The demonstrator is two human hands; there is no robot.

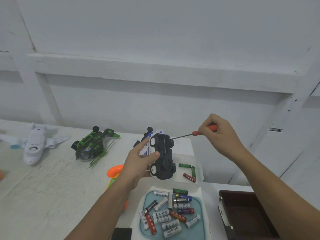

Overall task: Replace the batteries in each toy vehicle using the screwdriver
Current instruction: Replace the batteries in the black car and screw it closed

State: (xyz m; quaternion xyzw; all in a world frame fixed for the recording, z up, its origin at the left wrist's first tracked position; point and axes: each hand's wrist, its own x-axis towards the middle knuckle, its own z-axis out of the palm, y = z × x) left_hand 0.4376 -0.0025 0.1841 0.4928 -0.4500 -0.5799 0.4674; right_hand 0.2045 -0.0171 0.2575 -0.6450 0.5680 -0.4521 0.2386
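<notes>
My left hand (138, 161) holds a small white toy car (161, 156) up above the table, its black underside and white wheels turned toward me. My right hand (219, 134) grips a red-handled screwdriver (195, 133) by the handle; its metal tip touches the far end of the car's underside. A light blue tray (199, 201) near the front edge holds several loose batteries (166, 215). Three more batteries (189, 171) lie in a clear container just behind it.
A green and black toy helicopter (91, 146) lies upside down on the white table, a white toy plane (37, 144) to its left. Another blue and white toy (149, 135) sits behind the car. An orange toy (115, 172) lies under my left wrist. A dark brown box (245, 215) stands at the right.
</notes>
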